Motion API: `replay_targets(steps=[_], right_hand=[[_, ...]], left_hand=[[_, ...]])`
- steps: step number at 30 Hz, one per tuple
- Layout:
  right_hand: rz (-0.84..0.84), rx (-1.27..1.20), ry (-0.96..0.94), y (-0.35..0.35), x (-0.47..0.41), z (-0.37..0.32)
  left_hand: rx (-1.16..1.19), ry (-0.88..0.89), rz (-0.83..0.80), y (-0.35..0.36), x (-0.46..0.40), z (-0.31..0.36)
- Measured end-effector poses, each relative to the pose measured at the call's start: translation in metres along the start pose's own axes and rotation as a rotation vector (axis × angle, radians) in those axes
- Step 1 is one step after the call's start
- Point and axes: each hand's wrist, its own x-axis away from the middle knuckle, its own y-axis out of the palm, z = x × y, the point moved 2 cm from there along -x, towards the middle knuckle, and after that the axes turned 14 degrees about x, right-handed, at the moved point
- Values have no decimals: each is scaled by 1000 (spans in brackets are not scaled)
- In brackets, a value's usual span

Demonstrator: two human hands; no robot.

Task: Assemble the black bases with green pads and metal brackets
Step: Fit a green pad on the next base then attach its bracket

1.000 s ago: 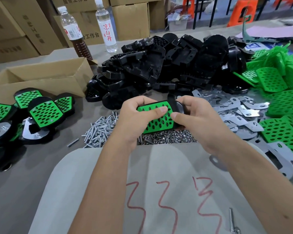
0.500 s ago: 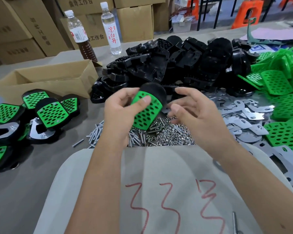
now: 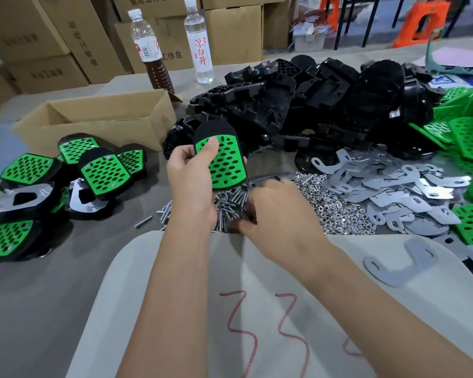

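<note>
1. Head view, left hand (image 3: 191,184): it is holding a black base (image 3: 216,126) upright above the desk (image 3: 66,282), the grip curling round the near edge and the thumb pressing on the green pad (image 3: 225,165) seated on the base's face.
2. Head view, right hand (image 3: 279,219): it is reaching down into the heap of screws (image 3: 230,203) just under the held base. The fingers are blurring and partly hiding behind the hand, so whether this grip is closing on a screw cannot be told.
3. Head view, stock: loose black bases (image 3: 298,110) are lying piled at the back, green pads (image 3: 464,137) at the far right, metal brackets (image 3: 380,184) and nuts (image 3: 336,208) beside the screws; one bracket (image 3: 404,266) is lying apart on the grey board (image 3: 230,309).
4. Head view, finished pieces (image 3: 66,175): they are lying at the left, in front of a cardboard box (image 3: 99,118).
5. Step, as judged: pad is sitting on base; fastening is beginning.
6. Next move, as judged: it is calling for pinching one screw out of the heap, lining it up with a corner hole of the pad, then adding bracket and nut behind.
</note>
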Motion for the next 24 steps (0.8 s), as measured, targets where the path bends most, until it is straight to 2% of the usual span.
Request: replay_targets(steps=[5, 8, 14, 16, 19, 22, 24], right_hand=[[-80, 32, -20, -3, -8, -9], [-67, 1, -25, -3, -7, -8], [225, -506, 168, -8, 1, 48], [305, -719, 224, -9, 5, 66], [420, -891, 284, -5, 10, 85], [498, -906, 305, -1, 10, 97], [512, -899, 295, 2, 9, 99]], left_hand=[[51, -56, -16, 0, -1, -3], [118, -134, -64, 2, 0, -5], [28, -142, -112, 8, 3, -11], [-52, -118, -128, 13, 9, -18], [-267, -16, -159, 26, 22, -39], [-452, 99, -219, 37, 33, -56], [-533, 116, -235, 38, 36, -60]])
